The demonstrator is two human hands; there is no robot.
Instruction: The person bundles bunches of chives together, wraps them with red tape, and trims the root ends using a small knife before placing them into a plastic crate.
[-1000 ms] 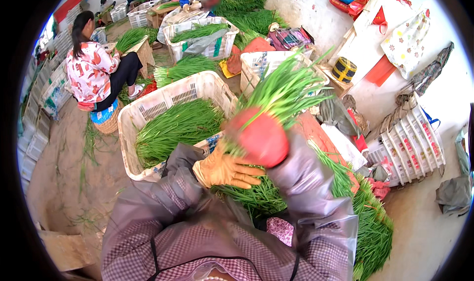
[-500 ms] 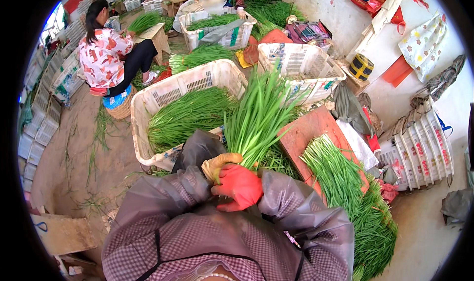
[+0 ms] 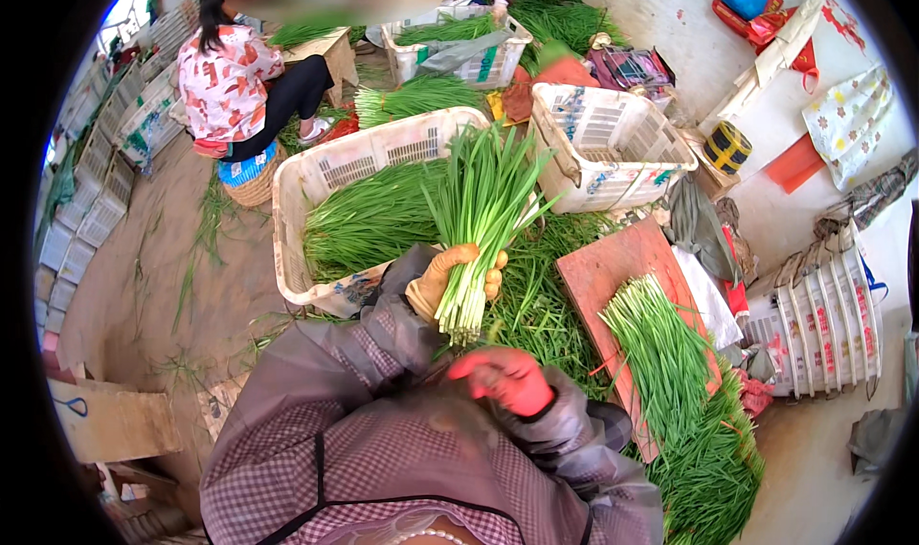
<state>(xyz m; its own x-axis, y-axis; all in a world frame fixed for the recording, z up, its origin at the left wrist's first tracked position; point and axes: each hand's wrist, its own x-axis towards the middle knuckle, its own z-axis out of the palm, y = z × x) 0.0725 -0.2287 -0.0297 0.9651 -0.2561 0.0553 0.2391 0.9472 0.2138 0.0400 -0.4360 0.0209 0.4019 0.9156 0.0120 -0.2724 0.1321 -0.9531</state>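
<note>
My left hand [image 3: 431,284], in a tan glove, is wrapped round a bunch of long green leafy stalks [image 3: 488,186] that look like garlic chives. Their pale stem ends point down toward me and the green tips fan out away. Just below those stem ends is my right hand [image 3: 504,378] in a red glove, apart from the bunch. Its fingers are curled in and somewhat blurred; what they hold, if anything, does not show. Beyond my left hand, a white plastic crate [image 3: 287,248] holds more chives [image 3: 369,220]. To the right, trimmed chives [image 3: 656,349] lie on a reddish board [image 3: 598,267].
Loose green leaves [image 3: 546,306] cover the ground between crate and board. Another white crate [image 3: 613,186] stands at the far right, and a heap of chives [image 3: 718,468] lies beside the board. A seated person [image 3: 230,86] works at the far left. Crates [image 3: 814,325] lean by the wall.
My right hand has come off the stem ends and moved down toward me. The left hand has shifted slightly right and up with the bunch, now showing the stems below it. The view has shifted.
</note>
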